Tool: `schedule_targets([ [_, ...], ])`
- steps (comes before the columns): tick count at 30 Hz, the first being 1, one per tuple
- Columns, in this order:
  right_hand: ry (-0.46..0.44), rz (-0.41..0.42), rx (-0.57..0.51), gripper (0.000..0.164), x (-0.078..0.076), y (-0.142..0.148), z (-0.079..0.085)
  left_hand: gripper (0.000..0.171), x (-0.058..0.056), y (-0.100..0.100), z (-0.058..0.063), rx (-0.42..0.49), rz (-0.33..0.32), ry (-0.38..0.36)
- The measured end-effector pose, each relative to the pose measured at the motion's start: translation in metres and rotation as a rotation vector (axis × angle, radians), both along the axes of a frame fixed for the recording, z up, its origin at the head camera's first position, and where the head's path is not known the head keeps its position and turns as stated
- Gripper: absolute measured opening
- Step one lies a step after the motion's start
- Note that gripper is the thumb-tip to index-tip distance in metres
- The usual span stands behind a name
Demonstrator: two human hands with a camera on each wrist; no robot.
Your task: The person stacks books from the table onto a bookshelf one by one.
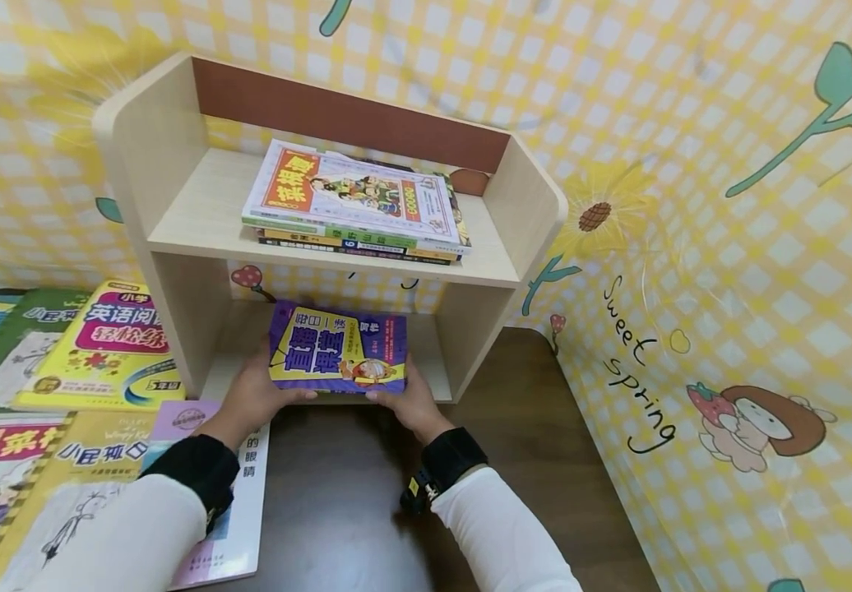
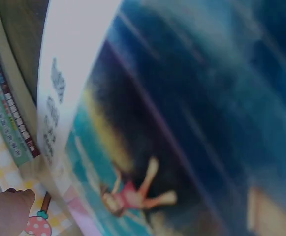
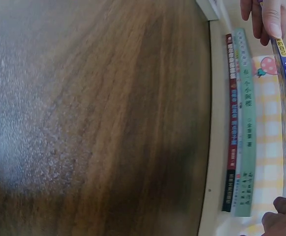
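At the lower opening of the pale wooden two-tier shelf (image 1: pixel 148 164), the left hand (image 1: pixel 263 390) and right hand (image 1: pixel 407 403) point thumbs inward, their grip clasping both ends of a purple-and-yellow paperback book (image 1: pixel 337 349). Shelving seems the step; next likely calls for lowering it level onto the green and dark-red books (image 3: pixel 245 123) inside.

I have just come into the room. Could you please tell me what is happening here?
A person holds a purple book with both hands, the left hand at one end and the right hand at the other, at the lower compartment of a small bookshelf. The right wrist view shows it raised above thin books lying on the lower board, with a gap between. A stack of books lies on the upper shelf, and more books lie to the left.
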State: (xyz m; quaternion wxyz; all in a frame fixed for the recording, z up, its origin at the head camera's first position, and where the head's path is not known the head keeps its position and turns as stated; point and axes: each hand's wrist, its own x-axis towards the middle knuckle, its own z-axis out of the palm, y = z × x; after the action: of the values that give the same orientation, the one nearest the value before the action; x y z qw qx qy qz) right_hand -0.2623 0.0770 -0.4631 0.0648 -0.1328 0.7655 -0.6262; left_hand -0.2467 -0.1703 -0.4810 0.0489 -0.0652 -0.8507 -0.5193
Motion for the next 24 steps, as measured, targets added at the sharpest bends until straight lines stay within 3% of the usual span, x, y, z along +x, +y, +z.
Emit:
schedule_targets([
  [8, 0.006, -0.008, 0.06, 0.085, -0.012, 0.0, -0.033, 0.11, -0.003, -0.001, -0.012, -0.005, -0.018, -0.029],
  [12, 0.01, 0.016, 0.037, 0.088, -0.011, 0.001, -0.038, 0.111, -0.003, -0.001, -0.015, -0.029, -0.02, -0.064],
  [17, 0.077, 0.061, 0.026, 0.09, -0.011, 0.003, -0.042, 0.112, -0.002, 0.002, -0.014, -0.014, -0.035, -0.088],
  [20, 0.087, 0.018, 0.113, 0.092, -0.012, 0.003, -0.044, 0.107, -0.004, 0.002, -0.013, -0.041, -0.053, -0.092],
  [24, 0.057, -0.049, 0.267, 0.093, -0.014, 0.003, -0.043, 0.102, -0.008, 0.001, -0.007, -0.143, -0.05, -0.102],
])
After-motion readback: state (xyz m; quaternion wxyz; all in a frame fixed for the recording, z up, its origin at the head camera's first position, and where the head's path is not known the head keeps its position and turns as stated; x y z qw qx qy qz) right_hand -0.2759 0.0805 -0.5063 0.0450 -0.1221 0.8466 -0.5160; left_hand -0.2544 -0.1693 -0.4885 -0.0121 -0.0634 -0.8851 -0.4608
